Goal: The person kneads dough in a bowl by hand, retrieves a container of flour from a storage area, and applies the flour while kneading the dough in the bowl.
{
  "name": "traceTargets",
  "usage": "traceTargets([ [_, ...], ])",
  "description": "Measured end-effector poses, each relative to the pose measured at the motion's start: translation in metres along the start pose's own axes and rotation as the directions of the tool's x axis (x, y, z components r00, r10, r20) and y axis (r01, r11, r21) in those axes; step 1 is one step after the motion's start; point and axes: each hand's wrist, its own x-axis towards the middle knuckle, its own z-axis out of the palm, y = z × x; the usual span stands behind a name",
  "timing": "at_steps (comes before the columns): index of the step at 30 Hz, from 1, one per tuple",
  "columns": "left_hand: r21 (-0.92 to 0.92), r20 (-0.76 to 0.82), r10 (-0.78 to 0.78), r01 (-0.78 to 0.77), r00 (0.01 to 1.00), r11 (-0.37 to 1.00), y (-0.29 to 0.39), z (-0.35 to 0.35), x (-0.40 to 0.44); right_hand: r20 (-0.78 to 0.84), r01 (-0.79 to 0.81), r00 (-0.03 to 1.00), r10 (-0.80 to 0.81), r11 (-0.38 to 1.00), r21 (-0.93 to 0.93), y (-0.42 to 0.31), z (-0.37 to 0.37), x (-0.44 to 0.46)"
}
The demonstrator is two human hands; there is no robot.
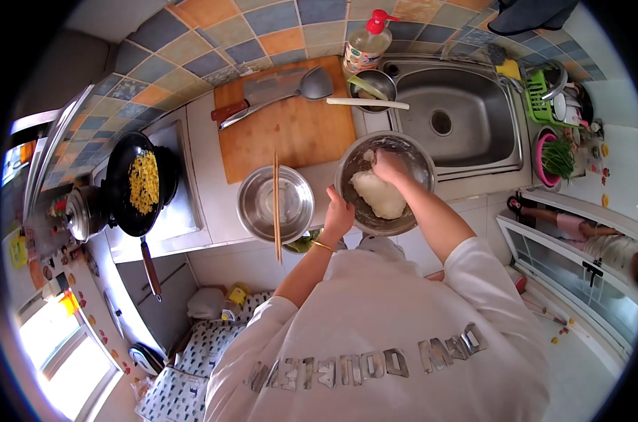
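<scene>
A lump of pale dough (379,196) lies in a steel mixing bowl (424,156), whose inner wall is smeared with flour. My right hand (389,167) is closed and down in the bowl, against the dough's upper edge; its fingertips are hidden. At the bowl's left side, my left hand (339,211) grips the rim with the thumb up. Just left of that hand stands a second steel bowl (252,204), with a pair of wooden chopsticks (277,211) laid across it.
A cutting board (291,141) holds a cleaver (263,88) and a spatula (315,84). Scrambled egg fills part of a wok (125,204) on the stove. Behind are a small bowl (375,84), a red-capped bottle (367,46) and the sink (474,119). Another person's leg (544,213) shows at right.
</scene>
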Motion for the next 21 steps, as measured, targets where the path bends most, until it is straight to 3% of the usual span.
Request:
traceTargets([
  [2,0.007,0.006,-0.009,0.009,1.0,1.0,-0.003,0.002,0.001,-0.06,-0.061,0.996,0.063,0.998,0.022,0.008,0.002,0.003],
  [3,0.011,0.007,-0.011,0.011,1.0,1.0,-0.004,0.002,0.003,-0.065,-0.009,0.998,0.007,1.0,-0.029,0.004,0.005,0.001],
  [6,0.043,0.005,-0.015,0.015,1.0,0.999,-0.009,0.004,0.005,0.117,0.414,0.908,-0.401,0.903,-0.114,-0.017,0.022,-0.002],
  [9,0.025,0.037,-0.09,0.089,0.995,0.996,-0.004,-0.003,0.003,0.202,0.475,0.866,-0.458,0.879,-0.041,-0.027,0.003,-0.011],
  [12,0.049,0.01,-0.021,0.02,1.0,0.999,-0.003,-0.001,0.003,-0.037,0.142,0.989,-0.146,0.985,-0.101,-0.008,-0.011,-0.007],
  [18,-0.036,0.095,-0.116,0.12,0.989,0.992,0.019,-0.012,-0.001,-0.254,0.141,0.958,-0.135,0.99,0.003,0.018,-0.045,-0.019],
  [19,-0.077,0.092,-0.094,0.101,0.991,0.992,0.016,-0.012,-0.002,-0.346,0.216,0.913,-0.216,0.976,-0.038,0.018,-0.049,-0.027],
  [21,-0.153,0.081,-0.051,0.063,0.995,0.986,0.0,-0.01,-0.005,-0.323,0.23,0.921,-0.219,0.973,-0.005,0.014,-0.051,-0.04],
])
